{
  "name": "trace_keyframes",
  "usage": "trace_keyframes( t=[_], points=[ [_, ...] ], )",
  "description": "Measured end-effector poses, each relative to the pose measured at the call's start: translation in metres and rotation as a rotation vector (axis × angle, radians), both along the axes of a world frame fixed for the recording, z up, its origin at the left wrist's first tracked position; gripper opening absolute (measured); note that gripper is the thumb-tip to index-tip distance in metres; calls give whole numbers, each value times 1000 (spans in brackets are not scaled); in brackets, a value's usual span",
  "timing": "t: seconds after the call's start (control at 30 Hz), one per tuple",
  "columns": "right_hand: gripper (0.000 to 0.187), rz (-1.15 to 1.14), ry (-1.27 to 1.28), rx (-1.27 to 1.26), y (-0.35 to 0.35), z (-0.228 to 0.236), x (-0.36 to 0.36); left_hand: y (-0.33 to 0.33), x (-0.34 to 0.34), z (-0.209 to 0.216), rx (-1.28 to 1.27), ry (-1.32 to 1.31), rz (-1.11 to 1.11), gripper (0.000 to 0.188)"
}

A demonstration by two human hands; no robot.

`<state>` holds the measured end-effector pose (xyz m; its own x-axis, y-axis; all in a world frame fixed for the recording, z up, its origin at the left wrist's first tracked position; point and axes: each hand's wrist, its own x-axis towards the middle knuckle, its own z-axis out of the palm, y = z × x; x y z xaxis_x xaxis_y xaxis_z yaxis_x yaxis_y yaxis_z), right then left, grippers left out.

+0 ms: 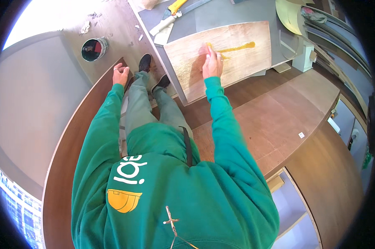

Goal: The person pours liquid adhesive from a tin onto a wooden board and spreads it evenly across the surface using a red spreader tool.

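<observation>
A pale, thin wooden panel (241, 62) lies at a slant on the grey worktable, its near edge toward me. A thick yellow-amber streak of glue (239, 47) runs across it, and a glossy film covers part of its left side. Over the panel, beside the streak's left end, is my right hand (212, 63), its fingers pinched together. Yellow shows at the fingertips; what they hold, if anything, is hidden. Down to the left, my left hand (120, 75) rests by the far end of a long brown board (77, 120), fingers loosely bent and apart.
Tools with yellow and white handles (166, 25) lie on the grey worktable (208, 14). An open bucket (94, 49) stands on the littered floor. Another brown board (279, 120) extends to my right, near a cabinet (295, 207). Curved sheets (341, 54) lean at far right.
</observation>
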<state>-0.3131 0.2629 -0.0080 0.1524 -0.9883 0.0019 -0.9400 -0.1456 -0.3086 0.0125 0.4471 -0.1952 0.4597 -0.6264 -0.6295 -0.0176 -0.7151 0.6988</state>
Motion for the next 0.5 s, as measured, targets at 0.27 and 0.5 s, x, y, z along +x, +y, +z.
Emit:
trace_keyframes(
  t=[0.27,0.5],
  points=[
    [31,-31,18,87,-23,-4,-8,33,30,7,101,69,167,51],
    [31,-19,162,85,0,-20,15,34,46,8,136,103,217,52]
  ],
)
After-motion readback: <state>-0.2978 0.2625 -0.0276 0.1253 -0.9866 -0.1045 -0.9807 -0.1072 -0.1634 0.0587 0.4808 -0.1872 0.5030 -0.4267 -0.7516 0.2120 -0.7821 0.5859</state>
